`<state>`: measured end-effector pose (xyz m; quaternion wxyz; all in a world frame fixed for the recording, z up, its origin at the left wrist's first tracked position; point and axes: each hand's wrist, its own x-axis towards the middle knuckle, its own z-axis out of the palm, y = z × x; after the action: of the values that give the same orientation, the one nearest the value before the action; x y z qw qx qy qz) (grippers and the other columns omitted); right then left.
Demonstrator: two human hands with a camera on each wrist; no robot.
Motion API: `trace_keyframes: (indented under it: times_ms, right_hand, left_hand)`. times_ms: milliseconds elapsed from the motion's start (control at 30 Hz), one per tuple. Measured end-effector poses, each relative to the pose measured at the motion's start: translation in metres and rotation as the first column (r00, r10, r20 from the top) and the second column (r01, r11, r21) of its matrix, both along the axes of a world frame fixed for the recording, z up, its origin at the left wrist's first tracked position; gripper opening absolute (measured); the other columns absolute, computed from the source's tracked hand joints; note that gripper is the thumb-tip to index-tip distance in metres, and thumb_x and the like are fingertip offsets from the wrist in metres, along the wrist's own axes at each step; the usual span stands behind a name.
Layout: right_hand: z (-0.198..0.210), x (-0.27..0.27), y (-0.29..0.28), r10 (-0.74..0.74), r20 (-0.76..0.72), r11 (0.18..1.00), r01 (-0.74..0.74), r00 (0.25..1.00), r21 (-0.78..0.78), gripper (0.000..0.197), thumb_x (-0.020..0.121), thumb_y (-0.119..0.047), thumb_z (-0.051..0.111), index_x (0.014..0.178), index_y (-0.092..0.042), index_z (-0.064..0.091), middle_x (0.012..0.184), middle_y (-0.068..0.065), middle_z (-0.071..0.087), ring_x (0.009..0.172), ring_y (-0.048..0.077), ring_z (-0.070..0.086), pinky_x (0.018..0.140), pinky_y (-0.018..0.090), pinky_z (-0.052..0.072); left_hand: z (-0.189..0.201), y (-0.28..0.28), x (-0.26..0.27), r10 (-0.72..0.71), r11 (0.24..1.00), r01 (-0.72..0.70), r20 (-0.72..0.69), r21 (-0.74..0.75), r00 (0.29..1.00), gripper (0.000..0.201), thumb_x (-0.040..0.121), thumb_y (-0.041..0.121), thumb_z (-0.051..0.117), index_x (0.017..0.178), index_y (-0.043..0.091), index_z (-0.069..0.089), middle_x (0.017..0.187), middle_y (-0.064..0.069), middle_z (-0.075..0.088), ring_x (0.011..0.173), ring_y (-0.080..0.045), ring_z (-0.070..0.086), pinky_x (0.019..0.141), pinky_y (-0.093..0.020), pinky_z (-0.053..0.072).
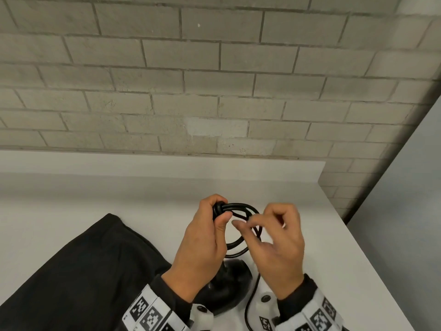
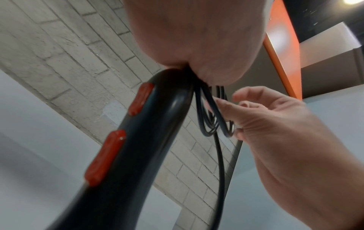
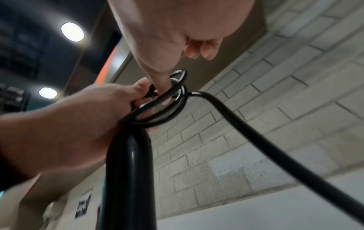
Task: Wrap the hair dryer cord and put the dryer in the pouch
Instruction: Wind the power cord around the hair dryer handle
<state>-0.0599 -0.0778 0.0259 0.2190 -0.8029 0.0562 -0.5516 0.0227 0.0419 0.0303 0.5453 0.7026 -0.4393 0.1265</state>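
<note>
Mid cord-wrap: left hand (image 1: pixel 202 244) grips the dryer (image 1: pixel 229 283) handle top and the coiled cord (image 1: pixel 241 207) above the table (image 1: pixel 71 192), right hand (image 1: pixel 276 247) pinches a loop; next, wind the slack, then pouch (image 1: pixel 78 271).

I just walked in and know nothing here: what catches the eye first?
Two bare hands meet mid-table: the left hand grips loops of glossy black cord atop a black hair dryer with red buttons, the right hand guiding it. A flat black fabric pouch lies left.
</note>
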Motion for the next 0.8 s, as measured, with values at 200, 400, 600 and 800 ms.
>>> trace_keyframes:
  times_ms: [200, 400, 600, 800]
  right_hand:
    - [-0.012, 0.004, 0.016, -0.199, -0.168, 0.975, 0.178, 0.965, -0.129, 0.021, 0.089, -0.030, 0.066, 0.102, -0.015, 0.072, 0.085, 0.003, 0.052, 0.074, 0.016, 0.042, 0.053, 0.028, 0.039]
    - [0.017, -0.002, 0.031, 0.165, -0.440, 0.913, 0.033, 0.883, 0.408, 0.013, 0.094, -0.035, 0.060, 0.092, -0.028, 0.072, 0.091, -0.010, 0.047, 0.085, 0.003, 0.050, 0.070, 0.012, 0.043]
    - [0.055, -0.019, 0.007, 0.586, -0.406, 0.638, -0.090, 0.702, 0.765, 0.034, 0.088, -0.046, 0.065, 0.069, -0.018, 0.069, 0.089, -0.008, 0.057, 0.075, -0.001, 0.054, 0.078, 0.023, 0.042]
    - [0.048, -0.035, 0.018, 0.520, -0.479, 0.765, -0.137, 0.707, 0.629, 0.015, 0.089, -0.032, 0.069, 0.078, -0.023, 0.067, 0.082, -0.006, 0.070, 0.081, 0.006, 0.064, 0.079, 0.035, 0.051]
  left_hand:
    - [-0.001, 0.001, -0.001, -0.024, 1.000, 0.024, -0.033, 0.002, 0.999, 0.016, 0.097, 0.026, 0.042, 0.106, 0.038, 0.042, 0.075, 0.016, 0.053, 0.065, 0.012, 0.054, 0.059, 0.000, 0.038]
    - [-0.008, 0.001, 0.010, 0.028, 1.000, -0.028, -0.025, 0.010, 0.999, 0.017, 0.095, 0.038, 0.039, 0.112, 0.040, 0.037, 0.087, 0.017, 0.055, 0.072, 0.008, 0.056, 0.063, -0.003, 0.041]
    - [-0.012, 0.003, 0.013, 0.049, 0.999, -0.049, 0.006, 0.002, 0.999, 0.014, 0.095, 0.039, 0.039, 0.107, 0.046, 0.037, 0.082, 0.016, 0.053, 0.069, 0.003, 0.055, 0.063, -0.004, 0.041]
    - [-0.012, -0.005, 0.017, 0.070, 0.998, -0.070, 0.028, -0.003, 0.997, 0.014, 0.096, 0.044, 0.036, 0.109, 0.048, 0.035, 0.083, 0.018, 0.050, 0.065, -0.001, 0.052, 0.064, -0.003, 0.039]
